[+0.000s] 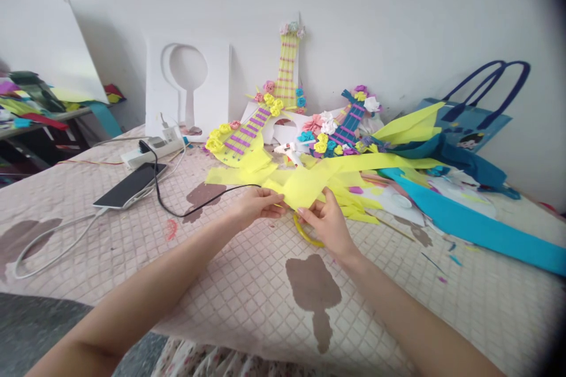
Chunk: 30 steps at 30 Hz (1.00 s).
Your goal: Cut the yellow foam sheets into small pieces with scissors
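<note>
A sheet of yellow crepe paper [305,184] is stretched between my two hands near the middle of the table. My left hand [264,202] pinches its lower left edge. At its lower right edge my right hand [325,215] grips it between thumb and fingers. Just under the paper, beside my right hand, shows a yellow ring-shaped handle [309,234]; the rest of it is hidden. Behind the sheet lie more yellow strips [354,203] and a white glue gun [289,153]. Guitar shapes [247,135] decorated with paper flowers stand farther back.
A power strip [152,150] and a phone [128,187] with cables lie on the left. A black cord runs toward my left hand. Blue crepe paper [477,224] stretches across the right, before a blue bag [481,126]. A white cut-out board [212,88] leans on the wall.
</note>
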Each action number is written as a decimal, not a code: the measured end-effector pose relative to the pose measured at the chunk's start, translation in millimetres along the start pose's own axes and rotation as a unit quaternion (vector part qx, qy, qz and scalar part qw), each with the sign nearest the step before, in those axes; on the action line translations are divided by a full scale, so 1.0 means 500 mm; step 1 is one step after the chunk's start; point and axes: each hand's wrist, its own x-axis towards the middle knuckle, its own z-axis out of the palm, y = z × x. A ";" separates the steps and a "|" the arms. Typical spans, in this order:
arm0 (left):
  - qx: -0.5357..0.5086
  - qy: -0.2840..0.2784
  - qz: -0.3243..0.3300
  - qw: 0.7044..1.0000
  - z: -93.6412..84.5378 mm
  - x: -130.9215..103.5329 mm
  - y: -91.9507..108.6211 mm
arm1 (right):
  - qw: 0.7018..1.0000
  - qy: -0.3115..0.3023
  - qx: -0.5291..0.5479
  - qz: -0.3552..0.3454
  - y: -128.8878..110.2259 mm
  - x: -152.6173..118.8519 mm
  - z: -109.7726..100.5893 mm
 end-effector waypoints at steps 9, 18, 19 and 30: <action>-0.011 0.018 0.010 1.000 -0.004 0.004 0.011 | 1.000 -0.010 -0.009 0.011 -0.002 -0.006 0.006; -0.004 -0.068 0.001 0.998 -0.008 -0.007 0.015 | 0.996 -0.082 -0.018 0.026 0.028 -0.025 0.023; -0.002 -0.062 0.003 0.998 -0.008 -0.007 0.015 | 0.996 -0.084 -0.001 0.029 0.027 -0.025 0.023; 0.063 -0.094 0.001 0.994 0.006 -0.011 0.009 | 0.999 -0.002 0.039 0.005 0.010 -0.007 0.001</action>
